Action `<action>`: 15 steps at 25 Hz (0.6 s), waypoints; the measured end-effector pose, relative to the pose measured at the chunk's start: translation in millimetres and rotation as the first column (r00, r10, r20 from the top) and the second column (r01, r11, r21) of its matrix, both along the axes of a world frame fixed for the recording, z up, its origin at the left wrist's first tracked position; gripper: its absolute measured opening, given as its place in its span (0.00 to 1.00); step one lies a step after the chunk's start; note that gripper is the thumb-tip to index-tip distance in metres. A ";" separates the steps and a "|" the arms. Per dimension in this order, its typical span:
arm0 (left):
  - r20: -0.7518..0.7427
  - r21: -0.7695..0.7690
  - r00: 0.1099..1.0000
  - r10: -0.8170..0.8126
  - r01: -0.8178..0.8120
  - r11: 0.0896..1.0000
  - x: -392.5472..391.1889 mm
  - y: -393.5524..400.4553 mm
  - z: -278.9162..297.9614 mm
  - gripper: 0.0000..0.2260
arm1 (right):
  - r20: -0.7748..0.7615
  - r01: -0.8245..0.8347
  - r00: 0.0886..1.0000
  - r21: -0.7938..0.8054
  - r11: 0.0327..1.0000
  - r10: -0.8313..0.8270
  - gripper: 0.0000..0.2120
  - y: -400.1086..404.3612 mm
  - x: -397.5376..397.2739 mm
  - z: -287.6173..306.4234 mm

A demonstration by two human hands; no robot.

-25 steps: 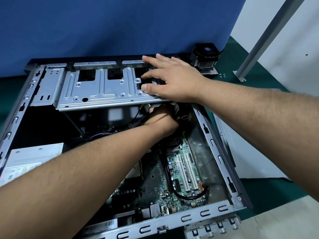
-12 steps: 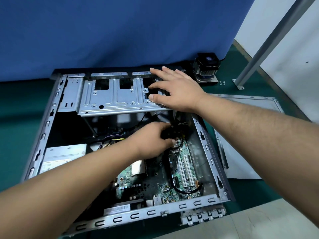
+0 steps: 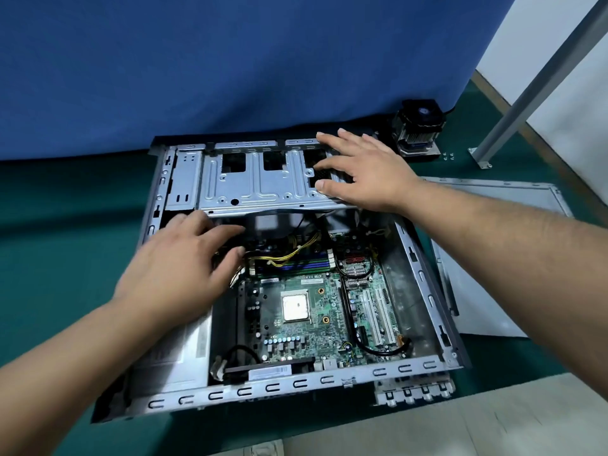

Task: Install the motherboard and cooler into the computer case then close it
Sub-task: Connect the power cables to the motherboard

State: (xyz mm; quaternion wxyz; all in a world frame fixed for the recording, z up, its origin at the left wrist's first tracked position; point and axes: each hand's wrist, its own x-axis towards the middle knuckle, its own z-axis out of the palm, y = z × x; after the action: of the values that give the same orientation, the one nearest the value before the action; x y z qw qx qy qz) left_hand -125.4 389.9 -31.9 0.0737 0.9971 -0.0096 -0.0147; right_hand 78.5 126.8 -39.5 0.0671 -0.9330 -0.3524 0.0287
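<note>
The computer case (image 3: 424, 278) lies open on the green surface (image 3: 59, 245), its side panel (image 3: 493, 258) flat just beside its right wall. The motherboard (image 3: 306, 324) sits inside on the case floor, processor socket (image 3: 296, 305) uncovered. The cooler (image 3: 418, 128) stands on the surface beyond the far right corner of the case, apart from it, with small screws (image 3: 448, 155) near it. The right hand (image 3: 365, 174) rests on the metal drive cage (image 3: 260, 182) with fingers (image 3: 332, 164) extended and spread. The left hand (image 3: 177, 268) hovers over the left interior, fingers loosely extended toward the yellow cables (image 3: 292, 253), gripping nothing.
</note>
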 end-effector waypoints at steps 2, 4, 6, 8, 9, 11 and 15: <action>0.022 -0.010 1.000 0.005 -0.005 1.000 -0.4 -1.2 -5.5 0.25 | 0.000 -0.010 1.000 0.000 1.000 0.010 0.33 0.4 -0.3 0.1; 0.027 -0.021 1.000 0.004 -0.003 1.000 1.5 -2.9 -5.2 0.25 | 0.025 0.000 1.000 0.038 0.999 -0.001 0.28 0.2 -3.8 4.1; 0.037 -0.042 0.999 0.017 -0.015 0.999 1.2 -1.8 -6.0 0.23 | 0.158 -0.022 0.987 0.138 0.990 0.000 0.21 1.4 -18.1 8.7; 0.056 -0.055 0.998 0.018 -0.015 0.998 0.1 -0.5 -8.1 0.20 | 0.275 -0.119 0.960 0.216 0.969 0.056 0.18 9.1 -47.7 10.0; 0.062 -0.059 0.998 0.012 -0.009 0.998 0.2 -0.7 -9.3 0.20 | 0.283 -0.170 0.953 0.207 0.963 0.108 0.18 15.0 -64.5 7.2; 0.073 -0.061 0.997 0.015 -0.010 0.998 0.8 -0.4 -10.8 0.20 | 0.240 -0.222 0.952 0.118 0.968 0.189 0.20 32.2 -95.1 -2.0; 0.083 -0.047 0.996 0.017 -0.014 0.999 1.8 0.5 -13.7 0.19 | 0.307 -0.169 0.943 0.105 0.980 0.130 0.12 54.1 -108.3 -5.8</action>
State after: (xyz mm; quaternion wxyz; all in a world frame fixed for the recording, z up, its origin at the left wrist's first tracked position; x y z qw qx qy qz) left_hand -123.6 390.5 -45.6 0.0964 0.9949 -0.0053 0.0276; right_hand -29.8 180.9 -45.3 0.0715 -0.8907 -0.4296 -0.1307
